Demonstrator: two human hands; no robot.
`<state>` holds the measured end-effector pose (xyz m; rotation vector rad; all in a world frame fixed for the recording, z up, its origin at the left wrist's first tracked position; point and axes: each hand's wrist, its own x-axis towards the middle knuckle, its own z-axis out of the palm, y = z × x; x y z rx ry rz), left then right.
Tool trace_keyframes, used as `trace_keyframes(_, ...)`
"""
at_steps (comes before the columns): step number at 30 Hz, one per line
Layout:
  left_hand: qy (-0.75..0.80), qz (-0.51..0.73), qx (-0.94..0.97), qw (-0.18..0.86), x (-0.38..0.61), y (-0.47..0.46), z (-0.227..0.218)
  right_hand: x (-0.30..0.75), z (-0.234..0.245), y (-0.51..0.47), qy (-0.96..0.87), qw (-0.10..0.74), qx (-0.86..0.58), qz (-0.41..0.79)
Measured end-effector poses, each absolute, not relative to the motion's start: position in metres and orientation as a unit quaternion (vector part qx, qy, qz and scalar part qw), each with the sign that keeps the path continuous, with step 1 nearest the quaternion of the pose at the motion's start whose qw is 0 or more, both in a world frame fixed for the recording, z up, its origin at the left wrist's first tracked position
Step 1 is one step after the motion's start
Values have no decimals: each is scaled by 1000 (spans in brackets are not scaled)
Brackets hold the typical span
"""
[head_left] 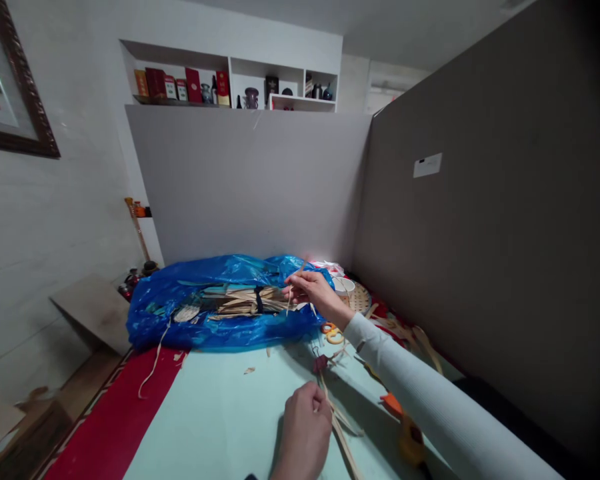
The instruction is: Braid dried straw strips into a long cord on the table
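Observation:
My right hand point(314, 291) reaches forward over a blue plastic bag point(180, 333), its fingers pinched on a thin pale strip of plant fibre point(289, 303). Inside the open bag lies a bundle of dry, flat strips point(235, 300), bound with a dark tie. My left hand point(307, 417) rests low over the table with its fingers curled closed; what is in them, if anything, is hidden. Beside that hand, long pale strips point(345, 447) run toward the front edge. A dark red piece point(321, 363) sits at their far end.
Yellow-orange scissors point(334, 333) lie by my right wrist. Behind them are a white bowl point(344, 287) and a woven tray point(361, 300). An orange and yellow tool point(407, 433) is under my right sleeve. Grey panels point(260, 187) stand at the back and right.

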<state>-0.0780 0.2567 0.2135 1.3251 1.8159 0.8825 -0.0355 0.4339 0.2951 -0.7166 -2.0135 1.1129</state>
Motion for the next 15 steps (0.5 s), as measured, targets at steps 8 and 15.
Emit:
trace_keyframes(8, 696, 334, 523, 361, -78, 255, 222, -83, 294, 386, -792, 275, -239, 490)
trace_keyframes(15, 707, 315, 525, 354, -77, 254, 221, -117, 297, 386, -937, 173, -285, 105)
